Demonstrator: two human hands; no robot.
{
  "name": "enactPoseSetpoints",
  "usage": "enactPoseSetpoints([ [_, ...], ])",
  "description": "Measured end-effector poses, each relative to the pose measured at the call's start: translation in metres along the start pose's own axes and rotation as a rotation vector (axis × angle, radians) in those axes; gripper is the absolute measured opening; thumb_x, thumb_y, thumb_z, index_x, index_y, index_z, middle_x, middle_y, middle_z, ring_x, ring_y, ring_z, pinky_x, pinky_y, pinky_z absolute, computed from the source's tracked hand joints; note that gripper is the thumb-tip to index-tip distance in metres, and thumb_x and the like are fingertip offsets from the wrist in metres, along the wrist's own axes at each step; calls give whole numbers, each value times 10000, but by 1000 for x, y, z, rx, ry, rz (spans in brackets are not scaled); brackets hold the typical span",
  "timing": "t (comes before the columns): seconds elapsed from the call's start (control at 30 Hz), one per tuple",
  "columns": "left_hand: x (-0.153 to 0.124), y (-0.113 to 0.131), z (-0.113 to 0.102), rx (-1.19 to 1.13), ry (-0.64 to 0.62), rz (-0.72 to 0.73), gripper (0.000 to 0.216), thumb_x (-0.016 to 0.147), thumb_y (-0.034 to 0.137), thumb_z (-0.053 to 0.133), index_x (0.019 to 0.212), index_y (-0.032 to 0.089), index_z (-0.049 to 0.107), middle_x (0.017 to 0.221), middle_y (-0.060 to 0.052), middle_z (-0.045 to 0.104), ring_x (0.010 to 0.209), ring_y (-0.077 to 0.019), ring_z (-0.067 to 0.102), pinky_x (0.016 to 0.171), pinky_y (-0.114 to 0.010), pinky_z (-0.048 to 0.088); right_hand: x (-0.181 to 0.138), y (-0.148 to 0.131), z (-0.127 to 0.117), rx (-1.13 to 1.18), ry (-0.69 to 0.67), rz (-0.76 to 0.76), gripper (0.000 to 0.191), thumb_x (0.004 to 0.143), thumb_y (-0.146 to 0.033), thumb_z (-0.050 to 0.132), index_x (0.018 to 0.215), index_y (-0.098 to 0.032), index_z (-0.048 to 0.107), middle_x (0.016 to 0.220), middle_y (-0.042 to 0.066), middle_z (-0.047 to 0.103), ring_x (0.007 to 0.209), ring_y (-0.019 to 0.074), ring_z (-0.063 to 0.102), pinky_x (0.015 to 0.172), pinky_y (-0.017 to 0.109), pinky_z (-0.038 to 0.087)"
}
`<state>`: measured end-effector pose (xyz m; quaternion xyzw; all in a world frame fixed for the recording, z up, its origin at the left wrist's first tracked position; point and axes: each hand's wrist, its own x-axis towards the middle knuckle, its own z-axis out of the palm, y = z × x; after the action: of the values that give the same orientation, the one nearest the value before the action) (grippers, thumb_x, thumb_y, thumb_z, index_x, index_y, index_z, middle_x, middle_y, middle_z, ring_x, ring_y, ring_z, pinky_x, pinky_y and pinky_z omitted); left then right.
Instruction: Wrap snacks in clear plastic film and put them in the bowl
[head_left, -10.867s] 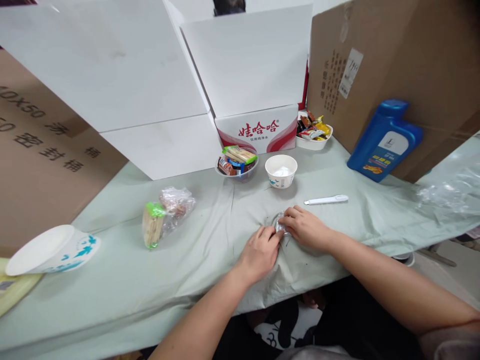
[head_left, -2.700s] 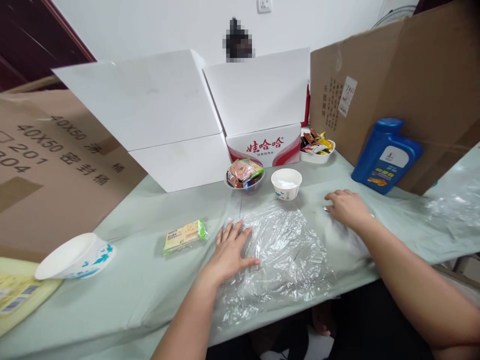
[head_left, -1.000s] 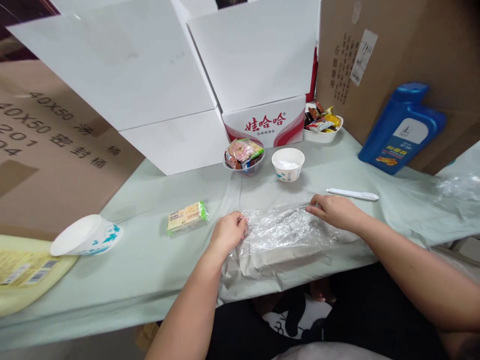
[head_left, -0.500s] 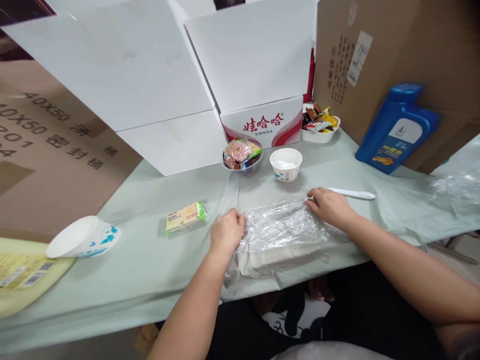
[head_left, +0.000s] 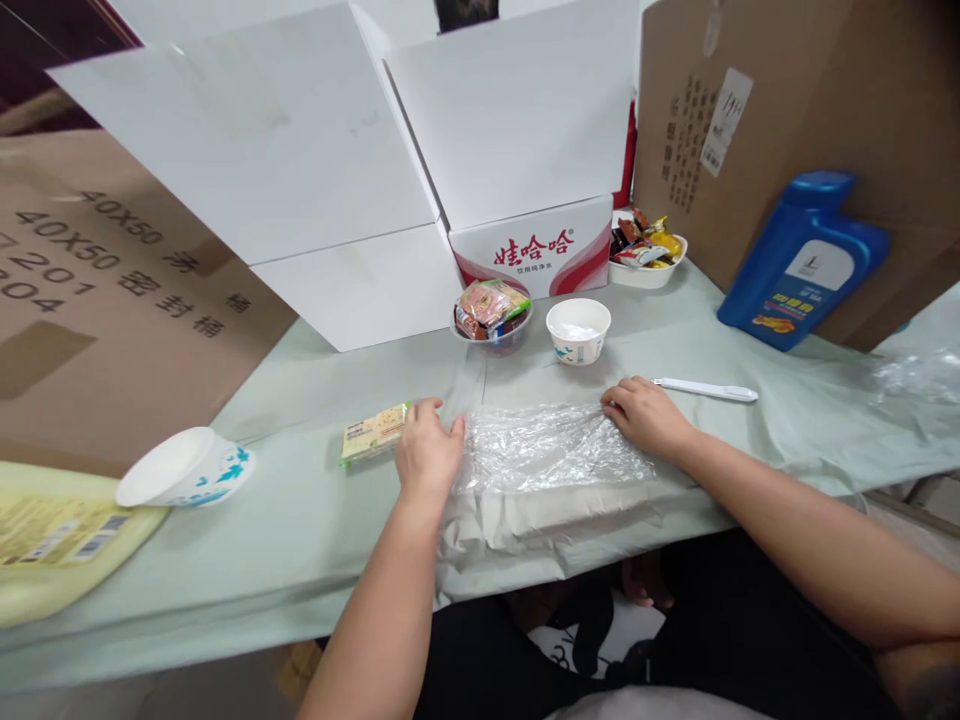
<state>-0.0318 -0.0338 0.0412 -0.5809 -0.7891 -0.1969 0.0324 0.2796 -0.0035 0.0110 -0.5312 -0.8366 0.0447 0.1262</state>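
Note:
A crinkled sheet of clear plastic wrap point(head_left: 551, 450) lies spread near the table's front edge. My right hand point(head_left: 646, 418) pinches its upper right corner between thumb and fingers. My left hand point(head_left: 427, 445) is off its left edge, thumb and fingers apart, holding nothing. Just left of those fingers lies a packet of crackers point(head_left: 373, 434) in clear and green wrapping, its right end partly behind the hand. A white utility knife point(head_left: 709, 390) rests beyond my right hand. Behind the wrap stands a paper bowl point(head_left: 578, 330) with something clear or whitish inside.
A clear bowl point(head_left: 492, 338) of wrapped snacks and a white dish point(head_left: 646, 272) of snacks stand before white boxes point(head_left: 525, 110). On the right is a blue bottle point(head_left: 806, 265); on the left, a tipped paper bowl point(head_left: 187, 468) leans on a yellow jug point(head_left: 60, 545). Cardboard boxes flank both sides.
My left hand has let go of the plastic wrap and moved left and slightly away from me, towards the cracker packet. My right hand stays at the wrap's right corner. The view has shifted a little.

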Motion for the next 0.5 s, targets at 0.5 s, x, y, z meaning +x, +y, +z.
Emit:
enactPoseSetpoints([
  [0.5,-4,-6,28,-139,-432,672,497,832,413,646,1279,211,564,1447,-121,448,1360,-328,367,1113,-508,320,-11,-13,13,-31,-173,-259,800,841,-687,496,1463,-193,406,1534,153,346,1409,411,247,1102,602,232],
])
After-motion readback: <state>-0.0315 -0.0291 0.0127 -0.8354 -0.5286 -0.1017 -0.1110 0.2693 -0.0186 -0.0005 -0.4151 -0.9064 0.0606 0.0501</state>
